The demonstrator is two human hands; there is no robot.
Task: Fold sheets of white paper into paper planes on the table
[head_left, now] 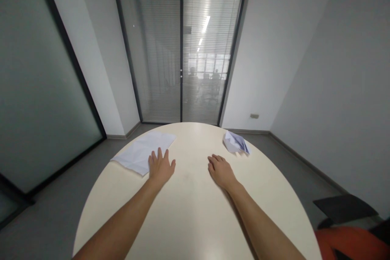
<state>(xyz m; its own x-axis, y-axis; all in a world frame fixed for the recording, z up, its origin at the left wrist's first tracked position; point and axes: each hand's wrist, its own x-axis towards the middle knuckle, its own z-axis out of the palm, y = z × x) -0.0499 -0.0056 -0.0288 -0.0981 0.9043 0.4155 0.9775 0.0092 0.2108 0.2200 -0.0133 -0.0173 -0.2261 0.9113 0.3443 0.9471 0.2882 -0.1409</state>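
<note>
My left hand [161,166] is open, its fingers spread at the right edge of a creased white sheet of paper [138,151]. Whether the fingertips press on the sheet or only hover over its edge, I cannot tell. The sheet lies nearly flat at the table's far left. My right hand [222,172] rests low over the bare tabletop, fingers loosely bent and a little apart, holding nothing. Just beyond it, apart from the fingers, sits a crumpled piece of paper [236,143], white with a bluish shaded side, near the far right rim.
Both forearms reach across a round cream table [191,211]. An orange chair seat [350,243] with a black armrest [345,208] stands at the lower right. Beyond the table are a glass door with blinds [181,57] and pale walls; a frosted glass panel [39,89] is at the left.
</note>
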